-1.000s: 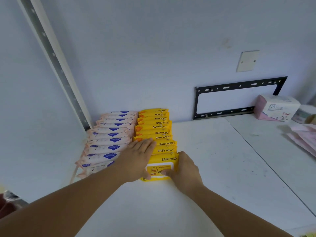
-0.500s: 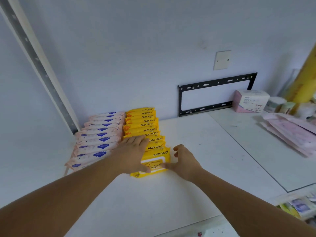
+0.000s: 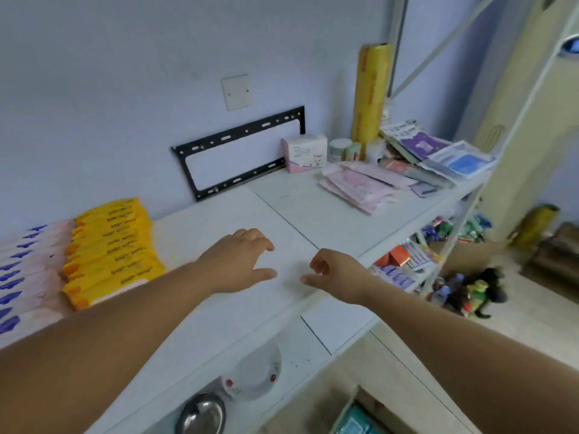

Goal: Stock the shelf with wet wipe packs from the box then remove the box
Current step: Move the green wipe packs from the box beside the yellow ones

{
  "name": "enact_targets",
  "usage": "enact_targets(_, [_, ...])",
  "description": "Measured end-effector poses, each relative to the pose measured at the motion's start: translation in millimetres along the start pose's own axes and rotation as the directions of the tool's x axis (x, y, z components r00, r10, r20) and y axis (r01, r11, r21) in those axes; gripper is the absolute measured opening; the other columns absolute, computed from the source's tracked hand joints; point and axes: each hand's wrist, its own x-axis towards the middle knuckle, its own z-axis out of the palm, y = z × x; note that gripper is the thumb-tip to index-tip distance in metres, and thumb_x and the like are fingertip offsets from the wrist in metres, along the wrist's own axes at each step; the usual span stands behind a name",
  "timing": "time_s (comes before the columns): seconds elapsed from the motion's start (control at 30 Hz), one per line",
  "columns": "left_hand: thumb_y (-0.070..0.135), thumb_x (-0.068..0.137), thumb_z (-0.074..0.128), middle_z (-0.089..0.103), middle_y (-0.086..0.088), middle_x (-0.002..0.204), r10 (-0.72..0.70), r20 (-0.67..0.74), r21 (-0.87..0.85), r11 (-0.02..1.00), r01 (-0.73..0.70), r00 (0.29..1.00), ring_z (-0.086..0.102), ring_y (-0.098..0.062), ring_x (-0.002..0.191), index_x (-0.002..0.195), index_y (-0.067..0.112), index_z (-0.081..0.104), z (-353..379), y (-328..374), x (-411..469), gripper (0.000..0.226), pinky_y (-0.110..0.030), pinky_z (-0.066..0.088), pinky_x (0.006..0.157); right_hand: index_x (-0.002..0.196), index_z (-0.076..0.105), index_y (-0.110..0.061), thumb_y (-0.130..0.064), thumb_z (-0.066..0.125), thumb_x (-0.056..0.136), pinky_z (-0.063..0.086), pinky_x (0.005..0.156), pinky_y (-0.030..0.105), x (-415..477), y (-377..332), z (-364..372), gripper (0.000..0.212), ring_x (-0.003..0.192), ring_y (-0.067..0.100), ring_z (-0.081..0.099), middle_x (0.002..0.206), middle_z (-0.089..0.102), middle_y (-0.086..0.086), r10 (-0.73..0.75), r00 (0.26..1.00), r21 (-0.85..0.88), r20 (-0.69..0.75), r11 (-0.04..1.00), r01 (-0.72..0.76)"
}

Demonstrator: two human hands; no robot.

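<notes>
Head view: pink packets (image 3: 360, 186), yellow roll (image 3: 372, 92) on shelf (image 3: 219, 220).

Losing the row of pink packs (image 3: 25, 277) past the left edge. Blurring the lettering on the yellow packs (image 3: 109, 252) beyond reading. Hiding their near end behind the left forearm (image 3: 109, 333). Cutting the metal bowl (image 3: 203, 415) at the bottom edge. Smearing the floor toys (image 3: 466, 289) into dark shapes.

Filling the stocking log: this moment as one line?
left grip: empty, above shelf | right grip: empty, above shelf edge | yellow wipe packs: in row, untouched
</notes>
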Motion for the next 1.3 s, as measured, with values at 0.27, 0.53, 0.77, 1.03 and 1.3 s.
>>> enact_targets(0.27, [0.061,0.091,0.055,0.052,0.01,0.133,0.227,0.117,-0.092,0.972,-0.217,0.967,0.05,-0.016,0.121,0.13,0.032,0.057,64,168,72,0.048,-0.035,0.043,0.101,0.109,0.063,-0.024,-0.06,0.069,0.084,0.051,0.082,0.032,-122,177,-50,0.044,0.097,0.017,0.062,0.1,0.063,-0.008,0.325,0.945,-0.04,0.039,0.945,-0.324])
enact_targets(0.53, [0.059,0.091,0.056,0.058,0.009,0.128,0.285,0.473,-0.19,0.957,-0.219,0.834,0.054,-0.012,0.114,0.128,0.03,0.057,173,251,80,0.047,-0.034,0.048,0.096,0.114,0.063,-0.017,-0.053,0.072,0.085,0.049,0.084,0.033,-205,284,-10,0.047,0.099,0.021,0.06,0.115,0.065,0.002,0.554,0.797,-0.022,0.243,0.824,-0.566])
enact_targets(0.77, [0.056,0.091,0.06,0.061,0.005,0.129,0.233,0.654,-0.283,0.958,-0.053,0.72,0.059,-0.013,0.112,0.128,0.026,0.058,268,268,76,0.047,-0.037,0.051,0.096,0.103,0.061,-0.016,-0.046,0.071,0.086,0.046,0.072,0.032,-229,343,52,0.036,0.096,0.026,0.059,0.104,0.063,0.004,0.655,0.673,-0.048,0.344,0.728,-0.684])
enact_targets(1.03, [0.058,0.085,0.067,0.066,0.01,0.118,0.168,0.797,-0.358,0.905,0.229,0.58,0.062,-0.009,0.103,0.122,0.028,0.06,432,271,79,0.049,-0.035,0.052,0.095,0.076,0.046,-0.023,-0.04,0.07,0.086,0.036,0.059,0.028,-214,438,157,0.031,0.078,0.02,0.051,0.08,0.053,-0.005,0.696,0.563,-0.075,0.446,0.656,-0.751])
enact_targets(1.3, [0.057,0.088,0.065,0.064,0.004,0.124,0.169,0.878,-0.32,0.903,0.286,0.448,0.06,-0.015,0.113,0.127,0.022,0.06,608,281,81,0.053,-0.035,0.049,0.099,0.124,0.059,-0.018,-0.044,0.072,0.085,0.042,0.073,0.03,-191,546,271,0.049,0.091,0.024,0.056,0.102,0.059,0.0,0.724,0.506,-0.117,0.468,0.619,-0.777])
